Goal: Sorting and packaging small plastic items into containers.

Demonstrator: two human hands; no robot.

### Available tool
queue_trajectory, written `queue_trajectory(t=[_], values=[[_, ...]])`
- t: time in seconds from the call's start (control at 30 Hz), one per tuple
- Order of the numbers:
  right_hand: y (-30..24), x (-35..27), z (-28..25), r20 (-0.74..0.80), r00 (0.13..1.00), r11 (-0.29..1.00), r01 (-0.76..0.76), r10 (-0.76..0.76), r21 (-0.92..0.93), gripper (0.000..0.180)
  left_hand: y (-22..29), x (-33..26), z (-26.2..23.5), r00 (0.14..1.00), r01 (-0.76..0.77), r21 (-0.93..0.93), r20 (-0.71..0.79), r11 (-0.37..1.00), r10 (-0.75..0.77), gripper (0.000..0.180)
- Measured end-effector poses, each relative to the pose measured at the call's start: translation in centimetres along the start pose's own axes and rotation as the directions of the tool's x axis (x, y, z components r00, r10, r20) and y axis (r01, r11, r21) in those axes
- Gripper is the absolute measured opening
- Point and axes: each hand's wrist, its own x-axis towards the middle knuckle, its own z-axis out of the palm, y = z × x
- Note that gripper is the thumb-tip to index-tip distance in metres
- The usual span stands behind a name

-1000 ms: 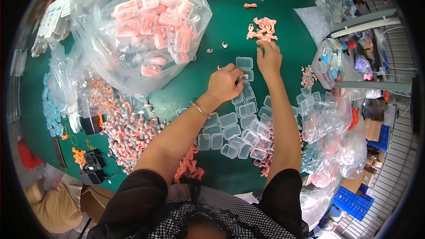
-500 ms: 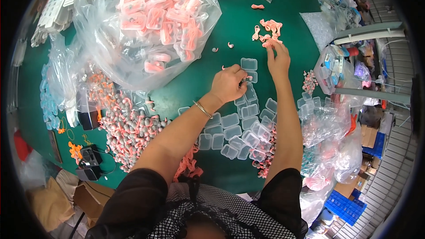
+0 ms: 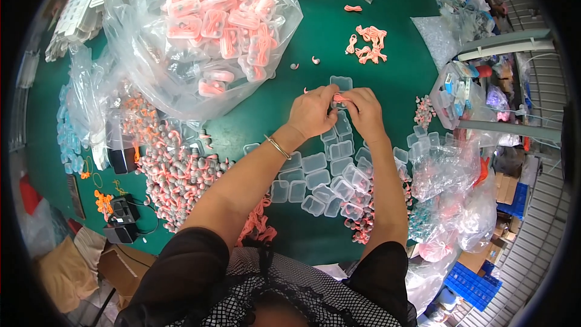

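Observation:
My left hand (image 3: 311,112) is closed at the left edge of a small clear plastic box, its fingers curled against it. The box's open lid (image 3: 341,83) lies flat on the far side. Over the box, my right hand (image 3: 364,112) pinches a small pink cord bundle (image 3: 340,98) between thumb and fingers. The box's lower half is mostly hidden by both hands. Beyond them lies a loose group of pink cord bundles (image 3: 376,36). Nearer to me, several open clear boxes (image 3: 316,180) lie in rows between my forearms.
A large clear bag (image 3: 272,79) of filled boxes stands at the far left. A heap of grey-and-pink earbud-like pieces (image 3: 181,181) lies left of my left forearm. Plastic bags (image 3: 445,172) crowd the right edge. Black devices (image 3: 124,212) with a cable sit at the near left.
My right hand has come from the far group of cord bundles back toward me and left to the box, bringing one pink bundle. My left hand has stayed nearly in place.

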Motion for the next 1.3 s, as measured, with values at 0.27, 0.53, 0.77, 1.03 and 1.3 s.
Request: queue_trajectory(t=[0.27,0.53,0.77,1.03,1.3], values=[[-0.1,-0.3,-0.2,0.010,1.000,0.999,-0.007,0.008,-0.035,0.019,-0.3,-0.1,0.1,0.999,-0.047,0.049,0.000,0.998,0.047,0.033],[1.3,2.6,-0.1,-0.002,0.996,0.986,-0.089,0.090,-0.142,0.029,-0.6,-0.1,0.1,1.000,-0.029,0.062,0.008,0.998,0.028,0.032],[2.2,2.6,-0.1,0.176,0.914,0.915,-0.388,0.367,0.108,0.025,0.1,0.1,0.1,1.000,0.014,-0.006,0.005,1.000,-0.014,0.039],[0.1,0.8,-0.7,0.166,0.986,0.991,-0.033,0.011,0.130,0.032,-1.0,-0.1,-0.9,1.000,-0.017,0.043,0.005,0.999,0.017,0.041],[3.1,-1.4,-0.7,0.172,0.983,0.995,0.082,-0.072,-0.052,0.026,-0.2,-0.2,2.0,0.994,-0.098,0.104,-0.040,0.990,0.103,0.021]])
